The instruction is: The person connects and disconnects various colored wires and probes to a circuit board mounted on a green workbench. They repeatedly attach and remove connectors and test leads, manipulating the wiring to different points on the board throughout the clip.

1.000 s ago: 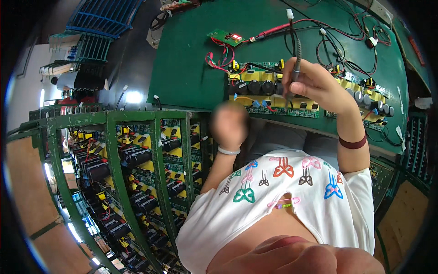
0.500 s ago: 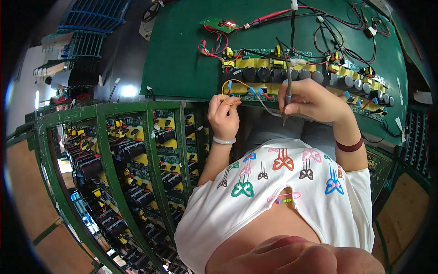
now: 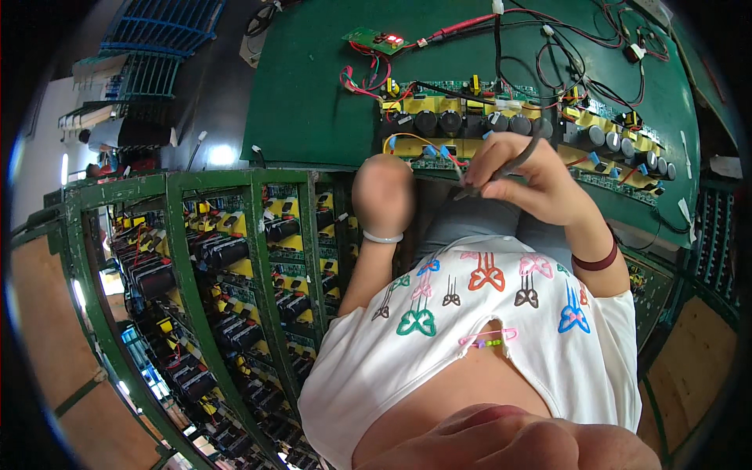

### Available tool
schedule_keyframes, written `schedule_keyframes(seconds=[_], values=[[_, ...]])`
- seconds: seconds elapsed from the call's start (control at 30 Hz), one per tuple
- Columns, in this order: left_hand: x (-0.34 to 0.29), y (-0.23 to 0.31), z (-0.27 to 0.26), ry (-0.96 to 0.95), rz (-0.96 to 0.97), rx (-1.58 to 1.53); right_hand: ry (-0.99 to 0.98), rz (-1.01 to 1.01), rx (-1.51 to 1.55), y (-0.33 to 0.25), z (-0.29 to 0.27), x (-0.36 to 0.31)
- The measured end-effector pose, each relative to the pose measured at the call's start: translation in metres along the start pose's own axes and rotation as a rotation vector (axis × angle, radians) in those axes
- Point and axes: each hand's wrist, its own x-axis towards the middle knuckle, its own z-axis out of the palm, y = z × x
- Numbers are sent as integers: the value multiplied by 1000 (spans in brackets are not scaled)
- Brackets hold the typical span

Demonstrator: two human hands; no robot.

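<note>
My right hand is closed on a dark grey pen-shaped probe, tip turned down to the left. A thick dark cord passes up over the fingers. The hand hovers at the near edge of a long green circuit board with yellow parts and black round capacitors. My left hand is a blur left of the board's near edge; its fingers cannot be made out. Between the hands, a yellow wire arches along the board, near blue wire connectors and a short red wire.
A second similar board lies to the right on the green tabletop. Behind are a small board with lit red digits, a red probe and tangled cables. At left stands a green metal rack holding several boards; a person is farther off.
My right hand has tilted the probe over, from upright to leaning, with its tip moved left. My left hand has shifted slightly and blurred. The yellow wire's loop has flattened toward the board.
</note>
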Motion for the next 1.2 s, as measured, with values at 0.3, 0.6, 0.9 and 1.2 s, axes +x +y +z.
schedule_keyframes(seconds=[0.3,0.6,0.9,1.2], values=[[4,3,-2,-27,4,17,-16,-54,-133,8,29,1],[0,-1,0,-5,17,-15,78,-207,-183,5,29,-2],[1,0,-1,9,3,-11,439,-27,-413,15,-14,28],[1,-3,0,2,16,-20,537,298,-384,60,-25,64]])
